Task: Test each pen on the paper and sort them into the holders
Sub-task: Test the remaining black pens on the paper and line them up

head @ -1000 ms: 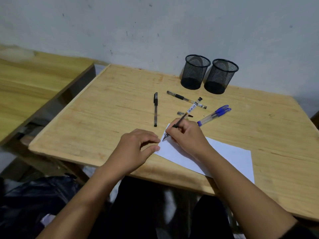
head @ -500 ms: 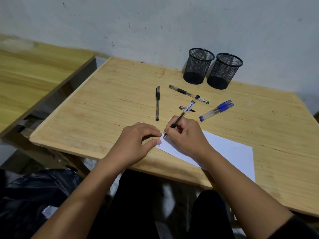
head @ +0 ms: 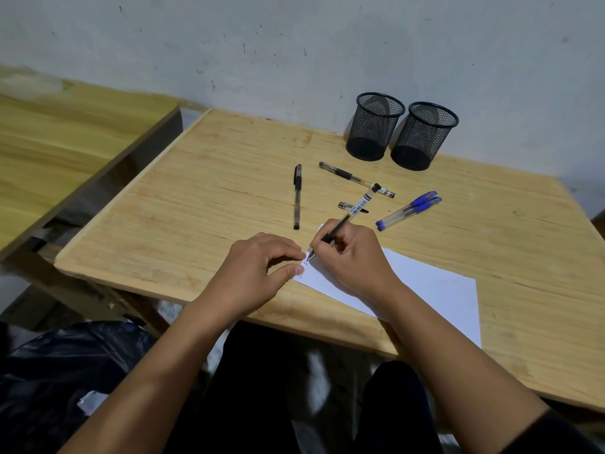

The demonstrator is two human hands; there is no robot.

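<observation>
Pen [head: 347, 221] between right fingers [head: 330, 242], tip on paper [head: 432, 286]

The table [head: 203, 204] was pale yellow wood with streaky grain. Near its far edge stood two black mesh holders [head: 375, 127] [head: 424, 136]. The paper [head: 435, 290] by the near edge was white. Two pens [head: 409, 209] had blue caps and clear barrels. The pen [head: 297, 196] to their left was black-capped and clear. The wall [head: 294, 44] was grey-white with dark specks.
</observation>
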